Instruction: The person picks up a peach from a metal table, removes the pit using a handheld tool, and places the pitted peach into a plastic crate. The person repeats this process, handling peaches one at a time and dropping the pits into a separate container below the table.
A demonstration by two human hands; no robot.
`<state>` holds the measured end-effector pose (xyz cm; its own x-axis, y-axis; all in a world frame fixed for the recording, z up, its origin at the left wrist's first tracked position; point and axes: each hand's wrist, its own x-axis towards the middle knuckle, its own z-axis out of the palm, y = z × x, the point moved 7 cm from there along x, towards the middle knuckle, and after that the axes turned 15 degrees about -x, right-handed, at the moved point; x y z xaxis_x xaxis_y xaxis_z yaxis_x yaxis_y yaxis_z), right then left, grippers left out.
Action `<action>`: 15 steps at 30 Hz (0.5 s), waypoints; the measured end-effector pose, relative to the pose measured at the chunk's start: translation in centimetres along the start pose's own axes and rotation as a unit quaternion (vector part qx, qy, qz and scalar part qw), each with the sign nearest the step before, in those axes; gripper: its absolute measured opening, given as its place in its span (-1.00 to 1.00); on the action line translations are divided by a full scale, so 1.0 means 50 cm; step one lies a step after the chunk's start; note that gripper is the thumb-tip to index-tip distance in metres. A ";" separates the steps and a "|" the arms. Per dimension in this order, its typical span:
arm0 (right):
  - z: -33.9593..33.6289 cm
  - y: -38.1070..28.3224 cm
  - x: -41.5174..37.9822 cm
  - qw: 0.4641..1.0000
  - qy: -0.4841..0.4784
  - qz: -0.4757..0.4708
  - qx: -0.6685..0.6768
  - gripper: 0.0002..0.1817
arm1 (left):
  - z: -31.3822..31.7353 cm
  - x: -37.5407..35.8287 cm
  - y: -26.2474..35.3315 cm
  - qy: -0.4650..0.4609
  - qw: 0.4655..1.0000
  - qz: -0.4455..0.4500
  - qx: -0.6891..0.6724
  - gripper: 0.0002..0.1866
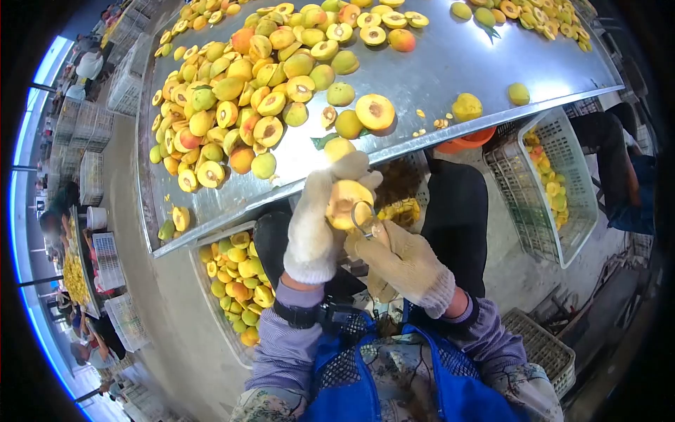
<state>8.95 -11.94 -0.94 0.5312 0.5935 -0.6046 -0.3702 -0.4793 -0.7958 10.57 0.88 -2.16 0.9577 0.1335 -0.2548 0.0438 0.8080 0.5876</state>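
A gloved left hand [314, 228] is closed around a peach half [339, 199], its cut face with the brown hollow turned up toward the wearer. The gloved right hand [411, 264], just beside it at 4 o'clock, is clamped on the handle of a metal loop tool [359, 224]. The tool's long axis runs toward 10 o'clock, and its loop lies over the half's lower right edge, off the hollow's centre; whether it touches the flesh, I cannot tell. Another peach [338, 149] sits at 12 o'clock against the left fingers, and its support is unclear.

From the hands, a plastic crate [219, 327] at 8 o'clock holds peach halves, green-yellow to orange. At 2 o'clock, a pale crate [517, 190] contains yellow fruit pieces, with an orange basin [465, 141] between it and the knees, tucked under the table edge. Yellow pieces [401, 211] lie between the knees. At 11 o'clock, a heap of peaches [232, 98], many halved, covers part of the metal table [436, 70].
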 end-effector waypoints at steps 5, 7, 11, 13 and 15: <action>-0.007 -0.011 -0.013 0.995 0.040 -0.042 -0.077 -0.57 | 0.040 -0.040 -0.004 0.024 0.999 0.043 -0.003 -0.36; -0.004 -0.016 -0.023 0.995 0.036 -0.030 -0.084 -0.58 | 0.049 -0.048 0.002 0.023 0.997 0.068 0.033 -0.38; 0.018 0.002 -0.029 0.999 -0.024 -0.021 -0.008 -0.57 | 0.076 -0.066 0.002 0.051 0.988 0.098 0.111 -0.33; 0.021 0.008 -0.031 0.998 -0.051 -0.036 0.010 -0.57 | 0.080 -0.073 0.006 0.059 0.979 0.116 0.159 -0.31; 0.026 0.010 -0.039 0.995 -0.077 -0.051 0.028 -0.57 | 0.083 -0.075 0.016 0.033 0.992 0.049 0.107 -0.36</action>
<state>6.76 -12.48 -0.20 0.4459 0.7315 -0.5157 -0.3655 -0.3771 -0.8510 8.19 -1.33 2.46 0.9401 0.2481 -0.2338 0.0178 0.6491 0.7605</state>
